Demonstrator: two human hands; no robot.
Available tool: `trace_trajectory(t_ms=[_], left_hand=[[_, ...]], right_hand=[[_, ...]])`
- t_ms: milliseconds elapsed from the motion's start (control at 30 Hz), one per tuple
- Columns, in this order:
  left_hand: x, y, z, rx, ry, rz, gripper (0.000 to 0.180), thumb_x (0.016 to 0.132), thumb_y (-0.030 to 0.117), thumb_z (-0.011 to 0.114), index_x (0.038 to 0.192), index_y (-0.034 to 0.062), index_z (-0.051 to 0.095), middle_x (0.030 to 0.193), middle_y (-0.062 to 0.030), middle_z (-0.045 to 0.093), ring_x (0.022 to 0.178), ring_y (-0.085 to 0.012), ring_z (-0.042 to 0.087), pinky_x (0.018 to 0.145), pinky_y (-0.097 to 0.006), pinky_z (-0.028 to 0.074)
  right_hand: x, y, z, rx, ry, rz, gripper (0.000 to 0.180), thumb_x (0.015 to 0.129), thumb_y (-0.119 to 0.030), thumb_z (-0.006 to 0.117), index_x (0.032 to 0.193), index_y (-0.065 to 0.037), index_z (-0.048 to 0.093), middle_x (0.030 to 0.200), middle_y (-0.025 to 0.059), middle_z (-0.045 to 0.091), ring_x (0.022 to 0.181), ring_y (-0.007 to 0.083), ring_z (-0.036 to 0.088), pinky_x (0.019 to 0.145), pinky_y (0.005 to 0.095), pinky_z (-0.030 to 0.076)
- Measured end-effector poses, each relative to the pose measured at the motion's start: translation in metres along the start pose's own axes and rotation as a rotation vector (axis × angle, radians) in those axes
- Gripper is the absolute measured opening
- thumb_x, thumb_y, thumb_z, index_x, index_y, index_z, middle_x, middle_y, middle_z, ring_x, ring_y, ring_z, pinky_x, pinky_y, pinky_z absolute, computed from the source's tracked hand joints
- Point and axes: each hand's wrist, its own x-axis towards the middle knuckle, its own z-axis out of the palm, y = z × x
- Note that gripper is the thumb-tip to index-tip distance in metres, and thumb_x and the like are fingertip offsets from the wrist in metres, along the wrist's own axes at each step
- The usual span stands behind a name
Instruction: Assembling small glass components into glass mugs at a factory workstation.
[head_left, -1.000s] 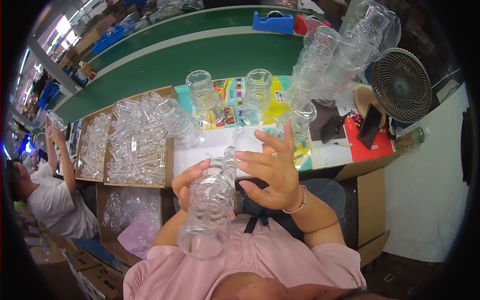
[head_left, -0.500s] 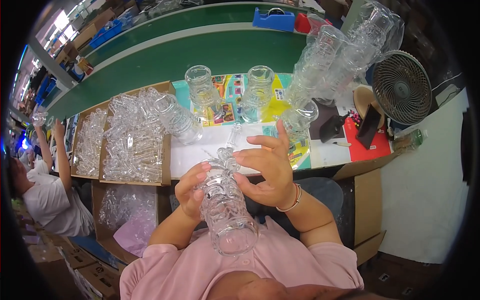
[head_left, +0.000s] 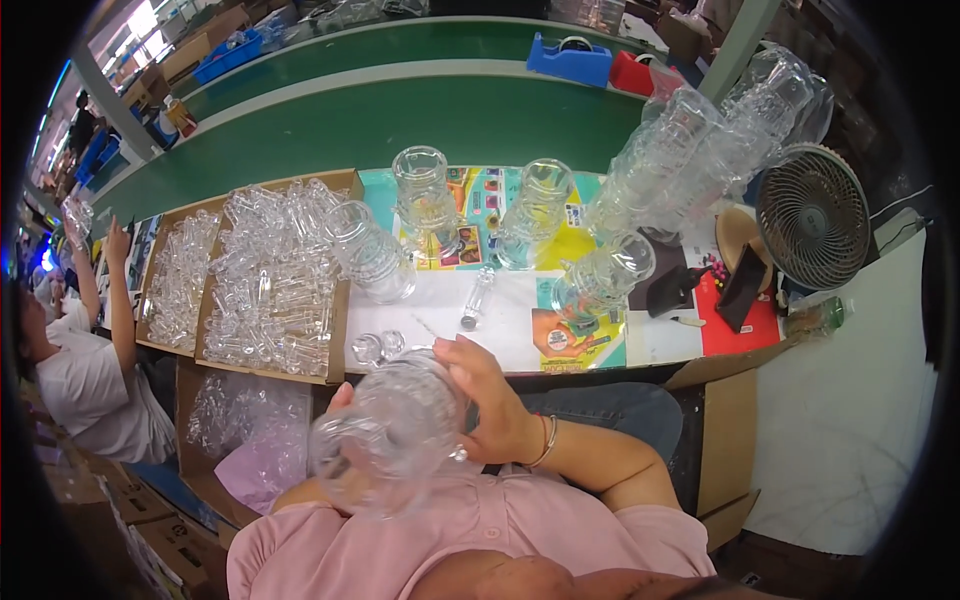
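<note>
In front of my chest I hold a large, ridged, clear glass vessel (head_left: 395,425), tilted with its wide round end toward the lower left. My right hand (head_left: 490,400) is closed round its right side, thumb and fingers against the glass. My left hand (head_left: 343,396) grips its other side; mostly hidden, only a fingertip and blurred fingers show. Just beyond the vessel, a small rounded clear glass piece (head_left: 378,347) lies on the white sheet. Farther right rests a small clear glass tube (head_left: 480,297). A thin pale stick (head_left: 424,325) lies between them.
Cardboard trays (head_left: 343,335) full of small glass pieces sit left. Several glass vessels (head_left: 425,205) stand across the table; bagged ones (head_left: 660,150) lean at right near a fan (head_left: 815,215). A tape dispenser (head_left: 570,62) is at the back. Another person (head_left: 95,370) works at far left.
The vessel has swung left and its wide end has tipped up toward me. My right hand has moved down from its top. The small rounded piece now lies apart from my fingers.
</note>
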Motion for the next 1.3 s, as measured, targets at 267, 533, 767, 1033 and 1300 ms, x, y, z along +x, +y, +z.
trace_trajectory(t_ms=[267, 533, 767, 1033, 1300], left_hand=[[0.060, 0.010, 0.003, -0.469, 0.358, -0.303, 0.096, 0.068, 0.039, 0.075, 0.137, 0.0056, 0.018, 0.134, -0.0206, 0.031, 0.116, -0.0344, 0.043, 0.099, -0.046, 0.034], [0.043, -0.004, 0.003, -0.800, 0.464, -0.753, 0.084, 0.067, 0.042, 0.075, 0.129, 0.0027, 0.033, 0.124, -0.0126, 0.044, 0.116, -0.0287, 0.044, 0.098, -0.043, 0.036], [0.033, -0.003, 0.008, -0.629, 0.505, -0.648, 0.077, 0.068, 0.024, 0.078, 0.127, 0.0015, 0.034, 0.122, -0.0118, 0.047, 0.116, -0.0245, 0.045, 0.098, -0.041, 0.036], [0.040, 0.008, 0.012, -0.668, 0.484, -0.634, 0.076, 0.066, 0.021, 0.079, 0.126, 0.0007, 0.036, 0.122, -0.0127, 0.048, 0.114, -0.0249, 0.048, 0.096, -0.039, 0.038], [0.038, 0.014, 0.016, -0.729, 0.339, -0.793, 0.083, 0.063, 0.026, 0.081, 0.127, -0.0007, 0.036, 0.126, -0.0135, 0.044, 0.116, -0.0263, 0.045, 0.098, -0.042, 0.037]], right_hand=[[-0.002, 0.003, -0.006, 0.689, -0.404, 0.438, 0.079, 0.074, -0.025, 0.064, 0.136, -0.001, 0.022, 0.130, 0.0185, 0.037, 0.117, 0.0278, 0.041, 0.098, 0.0380, 0.032], [0.040, 0.049, -0.028, -0.182, -0.156, 0.464, 0.052, 0.079, -0.031, 0.063, 0.115, 0.003, 0.048, 0.102, 0.0151, 0.055, 0.088, 0.0284, 0.058, 0.078, 0.0336, 0.044], [0.045, 0.071, 0.000, -0.856, -0.192, 0.670, 0.055, 0.073, -0.030, 0.068, 0.114, -0.004, 0.044, 0.085, 0.0162, 0.053, 0.071, 0.0321, 0.058, 0.058, 0.0392, 0.047], [0.020, 0.068, -0.018, -0.437, -0.267, 0.823, 0.054, 0.078, -0.017, 0.063, 0.124, -0.007, 0.037, 0.100, 0.0199, 0.056, 0.080, 0.0299, 0.060, 0.070, 0.0362, 0.049], [-0.005, 0.029, -0.042, 1.322, 0.282, 0.971, 0.046, 0.088, -0.020, 0.051, 0.129, -0.005, 0.034, 0.086, 0.0117, 0.053, 0.064, 0.0131, 0.052, 0.055, 0.0243, 0.041]])
